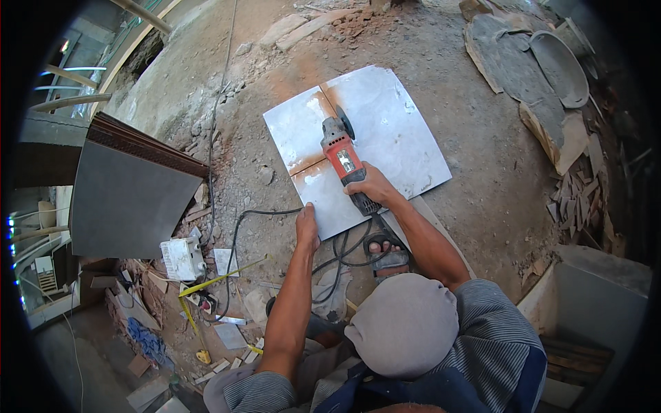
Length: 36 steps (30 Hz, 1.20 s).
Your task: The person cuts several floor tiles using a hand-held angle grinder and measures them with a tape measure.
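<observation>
the right hand [372, 187] is wrapped around the rear grip of a red and black angle grinder [342, 153] mid-frame; the left hand [308, 224], apart from it, touches the lower-left edge of a white tile [399, 131]. the grinder covers part of the tile's dark lines, and whether its disc [345, 122] meets the surface is hard to tell. a grey cap [406, 323] partly hides the sandalled foot [387, 258]. dirt floor [492, 172] stretches between the tile's right edge and broken shards [578, 196] at right.
</observation>
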Motion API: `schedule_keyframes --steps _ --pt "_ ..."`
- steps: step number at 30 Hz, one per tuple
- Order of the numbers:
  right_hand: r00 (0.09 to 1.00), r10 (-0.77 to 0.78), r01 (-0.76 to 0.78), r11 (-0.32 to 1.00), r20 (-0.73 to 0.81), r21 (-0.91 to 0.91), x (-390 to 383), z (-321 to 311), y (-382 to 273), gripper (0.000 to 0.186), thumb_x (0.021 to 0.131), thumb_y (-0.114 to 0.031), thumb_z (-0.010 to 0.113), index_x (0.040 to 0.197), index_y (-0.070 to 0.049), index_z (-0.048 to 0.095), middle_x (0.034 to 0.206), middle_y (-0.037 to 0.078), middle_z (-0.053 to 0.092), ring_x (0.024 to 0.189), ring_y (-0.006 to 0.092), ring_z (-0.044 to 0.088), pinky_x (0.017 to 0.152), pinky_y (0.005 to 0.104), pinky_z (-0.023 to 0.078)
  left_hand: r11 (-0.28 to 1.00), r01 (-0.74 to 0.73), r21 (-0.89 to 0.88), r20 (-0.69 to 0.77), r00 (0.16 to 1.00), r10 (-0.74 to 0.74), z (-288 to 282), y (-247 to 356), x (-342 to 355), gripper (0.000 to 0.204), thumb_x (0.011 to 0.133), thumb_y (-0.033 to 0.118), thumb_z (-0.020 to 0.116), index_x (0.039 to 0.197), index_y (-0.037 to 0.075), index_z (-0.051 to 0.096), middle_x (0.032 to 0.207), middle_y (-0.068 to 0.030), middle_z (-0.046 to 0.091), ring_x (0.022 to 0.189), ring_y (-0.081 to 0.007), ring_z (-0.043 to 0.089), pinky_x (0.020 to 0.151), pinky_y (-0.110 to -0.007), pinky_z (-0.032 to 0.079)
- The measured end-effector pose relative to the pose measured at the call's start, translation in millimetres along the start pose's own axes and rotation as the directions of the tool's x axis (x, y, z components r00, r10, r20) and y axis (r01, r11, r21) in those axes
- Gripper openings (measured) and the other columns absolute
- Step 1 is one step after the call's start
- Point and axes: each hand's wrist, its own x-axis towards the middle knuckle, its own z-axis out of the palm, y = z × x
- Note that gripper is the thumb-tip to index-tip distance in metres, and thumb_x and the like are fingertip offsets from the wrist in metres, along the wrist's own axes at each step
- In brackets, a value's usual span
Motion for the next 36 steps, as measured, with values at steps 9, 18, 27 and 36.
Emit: schedule_keyframes --steps 9,18,27,36 --pt "0.998 0.028 -0.033 0.994 0.048 0.107 7 0 -5 0.055 0.062 -0.018 0.078 0.107 0.002 0.054 0.087 0.008 0.061 0.075 0.0178 0.060 0.069 0.0299 0.050 1.000 0.003 -0.007 -0.023 1.000 -0.003 4 3 -4 0.041 0.103 0.027 0.034 0.119 -0.007 0.050 0.110 -0.0149 0.061 0.095 -0.0228 0.061 0.088 -0.036 0.047" --pt "1.000 0.016 -0.016 1.000 0.018 0.025 -5 1 2 0.056 0.063 -0.018 0.076 0.109 0.002 0.053 0.088 0.007 0.059 0.077 0.0159 0.058 0.072 0.0277 0.048 1.000 0.007 -0.006 -0.020 1.000 -0.008 5 5 -5 0.041 0.103 0.027 0.035 0.118 -0.007 0.051 0.109 -0.0143 0.062 0.094 -0.0222 0.062 0.086 -0.036 0.048" --pt "1.000 0.020 -0.021 0.998 0.010 0.052 2 2 -1 0.054 0.062 -0.019 0.079 0.105 0.002 0.054 0.085 0.008 0.061 0.073 0.0169 0.060 0.069 0.0300 0.050 1.000 0.002 -0.029 -0.016 1.000 -0.003 4 3 -5 0.041 0.103 0.028 0.034 0.120 -0.007 0.050 0.110 -0.0144 0.061 0.094 -0.0223 0.061 0.087 -0.036 0.048" --pt "1.000 0.015 -0.015 1.000 0.012 -0.003 -11 2 0 0.059 0.062 -0.018 0.077 0.110 0.003 0.052 0.088 0.008 0.059 0.076 0.0161 0.057 0.070 0.0275 0.049 0.999 -0.004 -0.039 -0.016 1.000 0.003 4 3 -4 0.042 0.102 0.029 0.038 0.116 -0.007 0.052 0.105 -0.0138 0.062 0.090 -0.0208 0.060 0.084 -0.035 0.048"
